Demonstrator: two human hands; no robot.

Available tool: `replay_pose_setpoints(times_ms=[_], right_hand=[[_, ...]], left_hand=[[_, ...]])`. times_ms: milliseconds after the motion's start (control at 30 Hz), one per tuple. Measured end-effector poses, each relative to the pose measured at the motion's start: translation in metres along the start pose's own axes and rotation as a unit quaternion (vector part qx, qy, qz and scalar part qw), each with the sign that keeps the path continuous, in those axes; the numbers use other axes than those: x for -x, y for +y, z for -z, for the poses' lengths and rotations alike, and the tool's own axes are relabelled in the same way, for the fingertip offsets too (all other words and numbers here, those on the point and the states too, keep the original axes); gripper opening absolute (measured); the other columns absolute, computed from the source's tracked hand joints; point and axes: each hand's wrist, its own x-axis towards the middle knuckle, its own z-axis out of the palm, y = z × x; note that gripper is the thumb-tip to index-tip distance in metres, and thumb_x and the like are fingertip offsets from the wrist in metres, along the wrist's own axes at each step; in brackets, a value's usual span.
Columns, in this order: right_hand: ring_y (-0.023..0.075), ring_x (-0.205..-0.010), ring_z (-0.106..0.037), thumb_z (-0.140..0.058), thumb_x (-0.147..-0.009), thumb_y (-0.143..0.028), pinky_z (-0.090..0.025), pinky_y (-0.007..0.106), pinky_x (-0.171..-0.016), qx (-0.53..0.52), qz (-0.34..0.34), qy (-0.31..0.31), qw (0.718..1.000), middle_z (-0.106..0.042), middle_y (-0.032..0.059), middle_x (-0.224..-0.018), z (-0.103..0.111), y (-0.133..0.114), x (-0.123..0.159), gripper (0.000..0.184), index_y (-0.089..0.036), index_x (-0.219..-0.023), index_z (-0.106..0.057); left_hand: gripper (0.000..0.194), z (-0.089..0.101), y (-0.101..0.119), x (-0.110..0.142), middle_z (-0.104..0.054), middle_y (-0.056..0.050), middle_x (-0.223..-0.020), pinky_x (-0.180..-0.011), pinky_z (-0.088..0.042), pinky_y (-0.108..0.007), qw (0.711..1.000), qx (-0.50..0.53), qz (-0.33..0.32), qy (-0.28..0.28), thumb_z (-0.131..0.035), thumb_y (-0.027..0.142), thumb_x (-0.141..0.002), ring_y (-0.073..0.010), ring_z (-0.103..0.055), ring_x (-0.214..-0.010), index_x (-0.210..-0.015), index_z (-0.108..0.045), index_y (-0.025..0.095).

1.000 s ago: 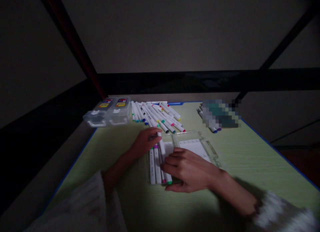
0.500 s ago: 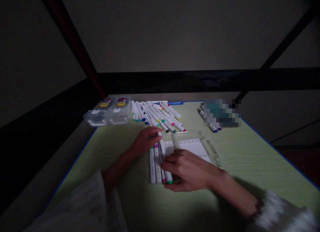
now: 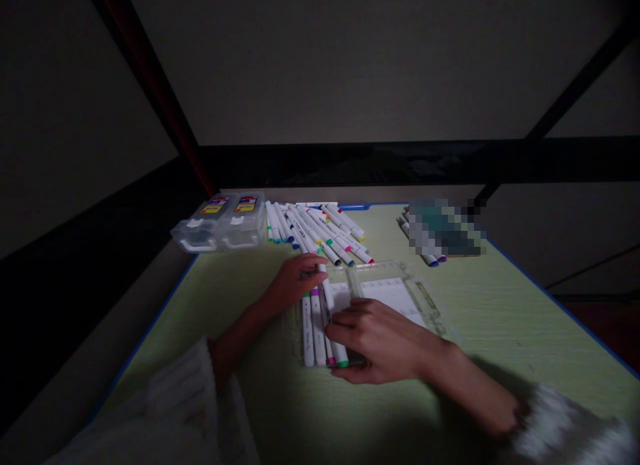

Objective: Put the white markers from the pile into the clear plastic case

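A white marker (image 3: 341, 352) with a green end lies between my two hands, over the left half of an open clear plastic case (image 3: 384, 267). At its far end the fingers of my left hand (image 3: 295, 281) are closed around it. My right hand (image 3: 373, 338) grips the lower part between thumb and fingers. Several white markers (image 3: 308, 338) sit side by side in the case, left of the held one; a pink end shows partly beneath it. White paper (image 3: 395, 293) shows in the right half of the case. My right palm hides part of the case.
Several loose markers (image 3: 330, 235) are heaped at the back of the green table (image 3: 500, 318). Two closed clear cases (image 3: 243, 228) stand back left. At the back right, two markers (image 3: 425, 255) lie beside a blurred flat object (image 3: 450, 228). A blue edge borders the table.
Both hands keep nearly the same hold on the marker. The whole view has shifted slightly, so everything appears a little further right.
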Motion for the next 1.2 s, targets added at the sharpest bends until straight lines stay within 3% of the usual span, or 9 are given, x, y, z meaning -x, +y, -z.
replay_pose_setpoints(times_ms=[200,400,1000,1200], right_hand=[[0.0138,-0.059,-0.05,-0.048,-0.076,-0.043,-0.032,0.029,-0.056,0.007,-0.003,-0.012,1.0,-0.058,0.0019,-0.071,0.0019,-0.001,0.0001,0.026,-0.017,-0.081,-0.055],[0.0144,-0.062,-0.051,-0.047,-0.078,-0.043,-0.033,0.029,-0.058,0.018,-0.004,-0.014,1.0,-0.059,0.0028,-0.073,0.0023,-0.0011,0.0006,0.027,-0.017,-0.083,-0.054],[0.0153,-0.067,-0.054,-0.056,-0.073,-0.04,-0.034,0.027,-0.058,-0.07,-0.047,-0.02,0.996,-0.059,0.0035,-0.076,0.0052,-0.0019,0.002,0.027,-0.016,-0.084,-0.053],[0.0144,-0.064,-0.052,-0.055,-0.073,-0.04,-0.031,0.027,-0.057,-0.052,-0.045,-0.028,0.997,-0.059,0.0027,-0.074,0.0069,-0.0025,0.0012,0.025,-0.016,-0.082,-0.053]], left_hand=[[0.027,-0.0002,-0.0012,0.0,-0.065,-0.007,-0.1,-0.075,-0.05,-0.028,1.0,0.026,0.015,-0.002,-0.058,0.022,-0.068,-0.0177,-0.061,-0.085,-0.093,-0.064,0.015],[0.036,-0.0013,-0.0022,-0.0004,-0.066,-0.006,-0.083,-0.073,-0.05,-0.029,0.997,0.049,0.052,0.016,-0.062,0.022,-0.064,-0.0163,-0.061,-0.078,-0.098,-0.06,0.011],[0.029,-0.0005,-0.0021,-0.0037,-0.068,-0.007,-0.083,-0.071,-0.051,-0.029,0.996,0.057,0.064,0.015,-0.064,0.021,-0.06,-0.0182,-0.063,-0.076,-0.087,-0.064,0.012],[0.028,-0.0014,-0.0017,-0.0032,-0.068,-0.007,-0.082,-0.071,-0.051,-0.029,0.997,0.057,0.056,0.018,-0.064,0.021,-0.061,-0.0178,-0.063,-0.076,-0.087,-0.064,0.011]])
